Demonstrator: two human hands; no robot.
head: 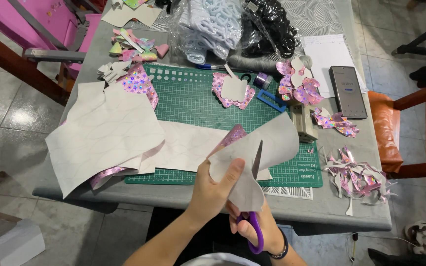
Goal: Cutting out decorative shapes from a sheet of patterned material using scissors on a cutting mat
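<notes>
Several cut shapes (232, 90) already lie on the green mat (193, 93) beside scraps (358, 177), while the left hand (213, 189) grips a sheet (252, 152) above the table edge, the right hand (252, 229) working scissors (255, 197) partway through it

Single head-worn camera, looks steeply down and forward over grey table (321, 207), close above both hands.
</notes>
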